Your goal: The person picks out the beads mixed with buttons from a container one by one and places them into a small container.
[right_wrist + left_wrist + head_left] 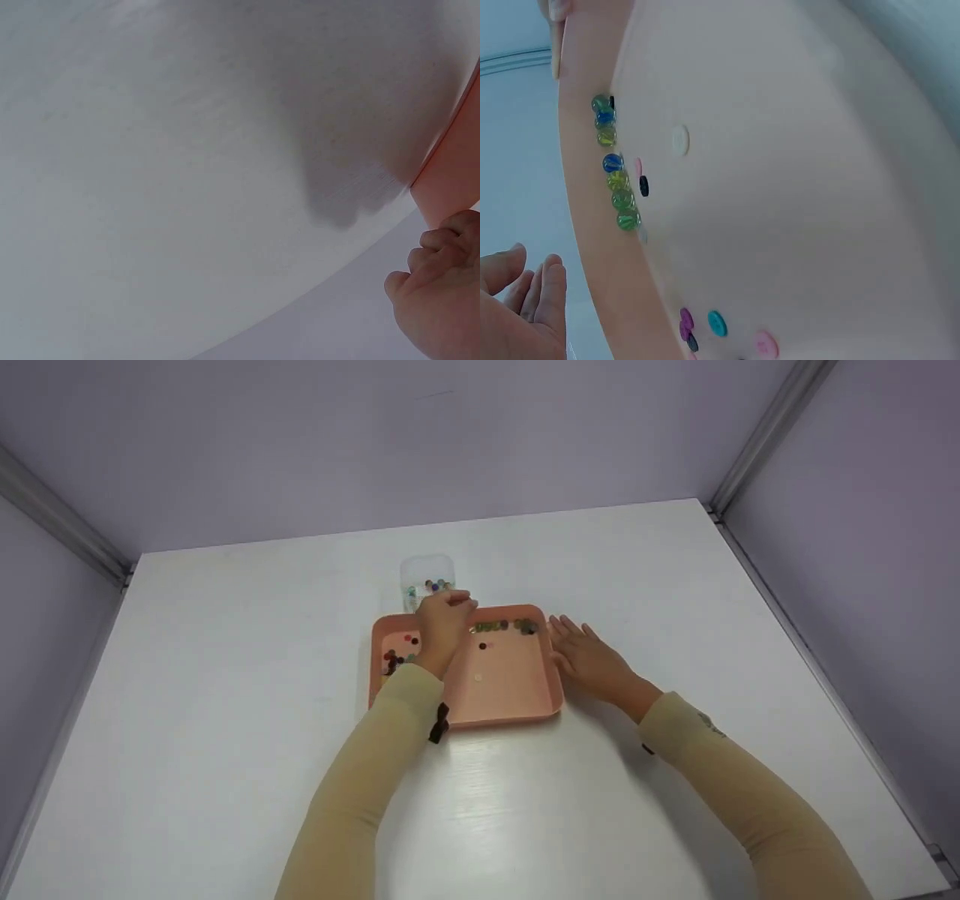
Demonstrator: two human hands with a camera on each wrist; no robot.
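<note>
A pink tray point(465, 721) lies in the middle of the white table. Several glass marbles point(506, 625) line its far wall, also seen in the left wrist view as a row of green and blue marbles point(615, 180). Small buttons point(397, 656) lie at its left end. A clear container point(427, 570) with some marbles stands just behind the tray. My left hand point(456, 601) hovers over the tray's far edge by the container with fingertips bunched; whether they hold anything is hidden. My right hand point(574, 634) rests flat, fingers straight, against the tray's right wall point(450, 180).
The white table point(225, 660) is boxed in by pale walls at the back and both sides. A white button point(679, 140) and a few coloured buttons point(717, 323) lie loose on the tray floor.
</note>
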